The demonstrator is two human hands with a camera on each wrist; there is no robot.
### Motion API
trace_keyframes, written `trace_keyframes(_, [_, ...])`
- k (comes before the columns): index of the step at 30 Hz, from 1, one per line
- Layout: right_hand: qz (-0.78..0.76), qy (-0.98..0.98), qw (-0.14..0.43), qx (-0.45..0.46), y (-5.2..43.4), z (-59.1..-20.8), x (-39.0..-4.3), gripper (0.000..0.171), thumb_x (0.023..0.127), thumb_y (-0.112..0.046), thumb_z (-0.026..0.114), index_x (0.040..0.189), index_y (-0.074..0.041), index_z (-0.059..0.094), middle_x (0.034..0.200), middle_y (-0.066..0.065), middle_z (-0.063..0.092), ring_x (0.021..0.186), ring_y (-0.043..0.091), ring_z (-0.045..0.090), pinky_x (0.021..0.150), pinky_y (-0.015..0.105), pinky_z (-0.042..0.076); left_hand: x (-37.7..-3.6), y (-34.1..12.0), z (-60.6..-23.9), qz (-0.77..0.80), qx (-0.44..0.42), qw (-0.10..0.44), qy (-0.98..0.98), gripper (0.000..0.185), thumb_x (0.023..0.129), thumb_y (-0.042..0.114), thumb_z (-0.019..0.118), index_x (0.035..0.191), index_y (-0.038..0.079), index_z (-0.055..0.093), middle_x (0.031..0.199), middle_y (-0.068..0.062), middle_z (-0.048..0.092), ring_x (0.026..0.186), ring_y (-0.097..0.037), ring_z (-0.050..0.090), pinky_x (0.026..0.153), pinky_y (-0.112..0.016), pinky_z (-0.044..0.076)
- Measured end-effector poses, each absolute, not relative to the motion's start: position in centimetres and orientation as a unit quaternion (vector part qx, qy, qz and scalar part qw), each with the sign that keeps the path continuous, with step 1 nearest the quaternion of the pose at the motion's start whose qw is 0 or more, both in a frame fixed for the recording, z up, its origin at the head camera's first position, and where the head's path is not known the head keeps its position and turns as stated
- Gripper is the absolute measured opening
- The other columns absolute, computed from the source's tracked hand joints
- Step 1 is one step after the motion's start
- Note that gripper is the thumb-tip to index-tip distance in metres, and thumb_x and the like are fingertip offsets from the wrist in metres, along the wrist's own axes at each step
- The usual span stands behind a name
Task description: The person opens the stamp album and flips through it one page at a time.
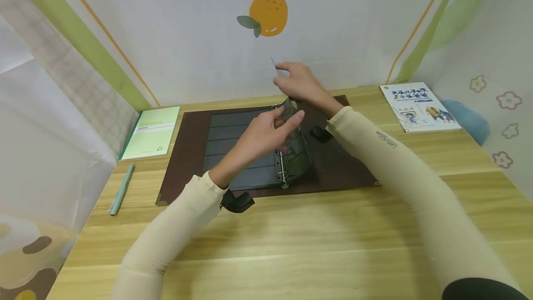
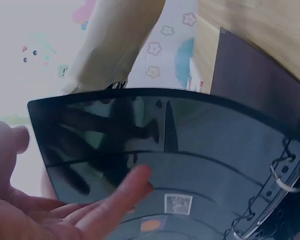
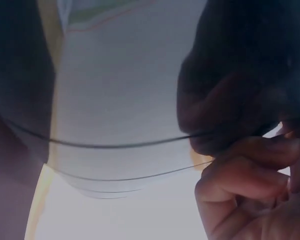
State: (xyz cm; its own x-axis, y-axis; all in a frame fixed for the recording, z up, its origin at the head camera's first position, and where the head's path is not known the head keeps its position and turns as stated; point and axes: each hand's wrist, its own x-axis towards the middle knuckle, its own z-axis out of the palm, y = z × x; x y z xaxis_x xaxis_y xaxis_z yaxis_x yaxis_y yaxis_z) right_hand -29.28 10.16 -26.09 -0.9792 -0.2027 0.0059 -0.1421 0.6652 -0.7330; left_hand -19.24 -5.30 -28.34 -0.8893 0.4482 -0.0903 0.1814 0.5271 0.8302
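Note:
A dark brown ring binder (image 1: 183, 170) lies open on the table, with black pocket pages (image 1: 239, 175) on its left side. One glossy see-through page (image 2: 225, 140) stands curved up from the metal rings (image 2: 288, 185). A small grey picture (image 2: 178, 204) shows in one of its strip pockets. My left hand (image 1: 268, 131) is at this raised page, its fingers (image 2: 122, 197) extended along the surface and not curled round it. Above the far edge of the binder my right hand (image 1: 297, 80) pinches a thin, pale, card-like piece (image 1: 279, 68), seen almost edge-on.
On the left lie a pale green notebook (image 1: 151, 133) and a green pen (image 1: 122, 190). A white picture-covered book (image 1: 418, 107) lies at the back right, with a blue rounded thing (image 1: 468, 119) beside it. A fruit-printed cloth (image 1: 333, 27) hangs behind the table.

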Motion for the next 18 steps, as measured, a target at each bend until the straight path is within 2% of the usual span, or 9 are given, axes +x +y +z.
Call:
trace_keyframes(3, [-0.401,0.910,0.046,-0.098,9.7,-25.8,-29.2,0.058,0.102,-0.029,0.046,0.159,-0.019,0.036,0.050,-0.006,0.039,0.039,0.011,0.032,0.045,0.028,0.035,-19.0,-5.2,-28.1,0.517,0.156,0.190,0.820,0.076,0.104,0.046,0.050,0.163,0.014,0.014,0.129,-0.007,0.070,0.087,-0.022,0.077,0.080,-0.038,0.062])
trace_keyframes(5, [-0.403,0.908,0.056,-0.105,9.5,-25.6,-29.4,0.059,0.103,-0.030,0.046,0.159,-0.019,0.033,0.049,-0.005,0.040,0.039,0.012,0.032,0.045,0.029,0.036,-18.9,-5.2,-27.8,0.561,0.146,0.201,0.790,0.067,0.106,0.030,0.048,0.163,0.018,0.016,0.106,-0.008,0.073,0.069,-0.020,0.072,0.076,-0.041,0.063])
trace_keyframes(6, [-0.402,0.907,0.061,-0.110,9.4,-25.5,-29.4,0.060,0.103,-0.031,0.047,0.160,-0.019,0.032,0.048,-0.005,0.040,0.039,0.012,0.033,0.046,0.030,0.036,-18.8,-5.3,-27.7,0.581,0.143,0.202,0.775,0.063,0.106,0.022,0.046,0.163,0.019,0.019,0.091,-0.005,0.071,0.059,-0.018,0.066,0.074,-0.042,0.063])
trace_keyframes(8, [-0.409,0.902,0.071,-0.119,9.2,-25.3,-29.6,0.060,0.104,-0.033,0.049,0.160,-0.019,0.031,0.048,-0.005,0.038,0.039,0.012,0.032,0.046,0.031,0.037,-18.8,-5.3,-27.5,0.607,0.140,0.191,0.759,0.061,0.104,0.013,0.042,0.162,0.021,0.024,0.063,0.002,0.054,0.041,-0.014,0.045,0.071,-0.045,0.063])
trace_keyframes(10, [-0.418,0.896,0.081,-0.129,9.1,-25.1,-29.7,0.062,0.104,-0.035,0.050,0.160,-0.019,0.030,0.047,-0.005,0.037,0.039,0.012,0.032,0.047,0.030,0.036,-18.8,-5.4,-27.4,0.613,0.142,0.175,0.757,0.060,0.103,0.010,0.041,0.160,0.024,0.028,0.052,0.003,0.031,0.037,-0.013,0.028,0.068,-0.047,0.063])
trace_keyframes(11, [-0.423,0.892,0.087,-0.134,9.0,-25.0,-29.7,0.063,0.104,-0.037,0.051,0.161,-0.019,0.029,0.048,-0.005,0.037,0.039,0.011,0.032,0.047,0.030,0.036,-18.8,-5.4,-27.3,0.613,0.140,0.166,0.760,0.060,0.103,0.009,0.041,0.160,0.023,0.029,0.052,0.004,0.032,0.038,-0.012,0.027,0.066,-0.047,0.063])
trace_keyframes(16, [-0.446,0.877,0.100,-0.149,9.5,-24.7,-29.7,0.064,0.105,-0.040,0.051,0.161,-0.018,0.029,0.050,-0.005,0.041,0.042,0.011,0.037,0.048,0.029,0.036,-18.6,-5.8,-27.3,0.571,0.134,0.117,0.801,0.060,0.102,0.011,0.042,0.160,0.018,0.028,0.059,-0.002,0.046,0.044,-0.020,0.055,0.061,-0.042,0.062])
trace_keyframes(18, [-0.455,0.874,0.095,-0.143,10.3,-24.7,-29.7,0.063,0.105,-0.040,0.051,0.160,-0.018,0.030,0.053,-0.005,0.045,0.046,0.012,0.041,0.049,0.028,0.038,-18.5,-6.0,-27.2,0.552,0.129,0.103,0.817,0.061,0.102,0.013,0.043,0.161,0.017,0.027,0.057,-0.002,0.045,0.044,-0.023,0.058,0.060,-0.040,0.062])
